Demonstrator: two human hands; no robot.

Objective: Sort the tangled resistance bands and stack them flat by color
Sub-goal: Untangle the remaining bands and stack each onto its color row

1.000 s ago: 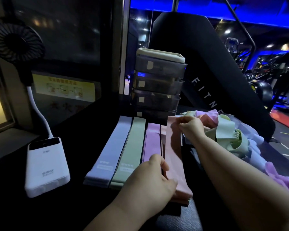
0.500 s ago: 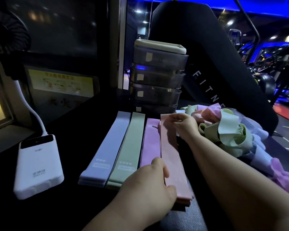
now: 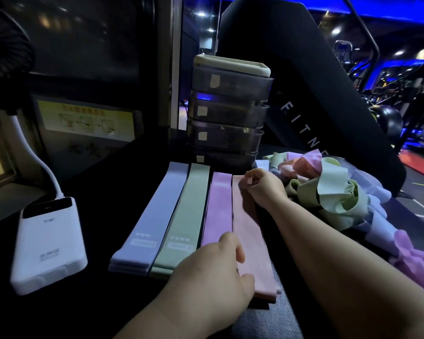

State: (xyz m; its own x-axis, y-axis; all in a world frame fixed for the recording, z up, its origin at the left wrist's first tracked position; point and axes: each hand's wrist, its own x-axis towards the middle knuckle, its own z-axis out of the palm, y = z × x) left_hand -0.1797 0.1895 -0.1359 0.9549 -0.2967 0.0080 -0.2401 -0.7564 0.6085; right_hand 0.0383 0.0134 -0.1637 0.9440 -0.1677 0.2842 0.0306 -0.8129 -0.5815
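Observation:
Four flat stacks of bands lie side by side on the dark table: lavender-blue (image 3: pixel 154 216), green (image 3: pixel 186 216), purple (image 3: pixel 217 211) and pink (image 3: pixel 250 238). My left hand (image 3: pixel 211 272) rests on the near end of the pink stack, fingers curled over its edge. My right hand (image 3: pixel 264 187) pinches the far end of the top pink band. A tangled heap of green, pink, lavender and purple bands (image 3: pixel 333 192) lies to the right of the stacks.
A white power bank (image 3: pixel 49 243) with a gooseneck fan cable sits at the left. A grey stacked drawer unit (image 3: pixel 228 113) stands right behind the stacks. A black padded bench back (image 3: pixel 316 94) rises behind the heap.
My right hand has lowered the far end of the pink band onto the pink stack. The left hand has stayed at the near end. The camera has shifted slightly.

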